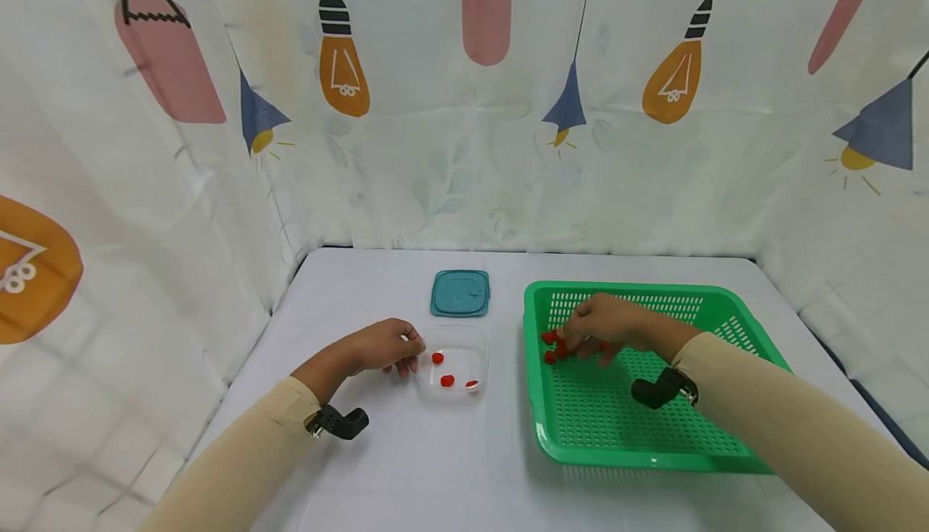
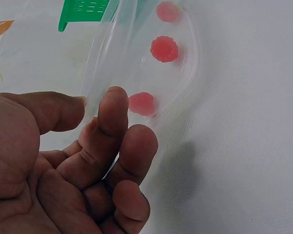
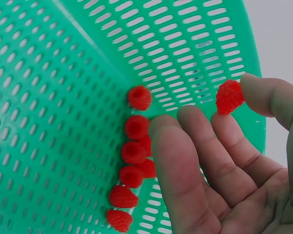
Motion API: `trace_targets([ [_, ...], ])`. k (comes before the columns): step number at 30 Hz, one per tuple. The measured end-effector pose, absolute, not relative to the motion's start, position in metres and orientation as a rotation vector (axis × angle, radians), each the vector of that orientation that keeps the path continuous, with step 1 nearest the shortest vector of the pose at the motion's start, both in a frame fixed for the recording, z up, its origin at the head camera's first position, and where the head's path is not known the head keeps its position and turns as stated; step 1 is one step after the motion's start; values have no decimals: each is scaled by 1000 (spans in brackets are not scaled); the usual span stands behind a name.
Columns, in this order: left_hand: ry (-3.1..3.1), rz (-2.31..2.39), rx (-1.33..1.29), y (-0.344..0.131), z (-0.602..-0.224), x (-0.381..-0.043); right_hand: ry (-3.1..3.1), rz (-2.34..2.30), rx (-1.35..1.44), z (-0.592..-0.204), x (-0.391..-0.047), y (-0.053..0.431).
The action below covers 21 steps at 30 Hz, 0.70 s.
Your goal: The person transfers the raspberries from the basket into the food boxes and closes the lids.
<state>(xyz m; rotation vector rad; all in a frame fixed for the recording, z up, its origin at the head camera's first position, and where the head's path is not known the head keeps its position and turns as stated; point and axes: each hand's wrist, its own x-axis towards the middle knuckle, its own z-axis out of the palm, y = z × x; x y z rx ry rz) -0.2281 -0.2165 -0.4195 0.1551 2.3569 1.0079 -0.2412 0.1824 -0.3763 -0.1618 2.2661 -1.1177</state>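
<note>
In the head view, my left hand (image 1: 388, 347) is at the left rim of a clear plastic container (image 1: 472, 348). The left wrist view shows thumb and index finger pinching its thin wall, the other fingers curled loosely. Inside lie three red raspberries (image 2: 164, 49). Over the left part of a green basket (image 1: 602, 427), my right hand (image 1: 601, 324) pinches one raspberry (image 3: 229, 97) between thumb and a fingertip. Below those fingers, several more raspberries (image 3: 134, 152) lie along the foot of the basket's slotted wall, some hidden behind the fingers.
A teal lid (image 1: 460, 293) lies flat behind the clear container. White cloth covers the table (image 1: 377, 467), and a printed curtain (image 1: 450, 169) hangs around its back and sides. The basket's raised rim (image 1: 646, 461) stands between the container and the loose raspberries.
</note>
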Motion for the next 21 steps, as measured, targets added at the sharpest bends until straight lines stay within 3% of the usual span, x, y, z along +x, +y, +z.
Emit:
trace_targets([
  [21, 2352, 1024, 146, -217, -419, -228, 2265, -1112, -194, -343, -251, 166],
])
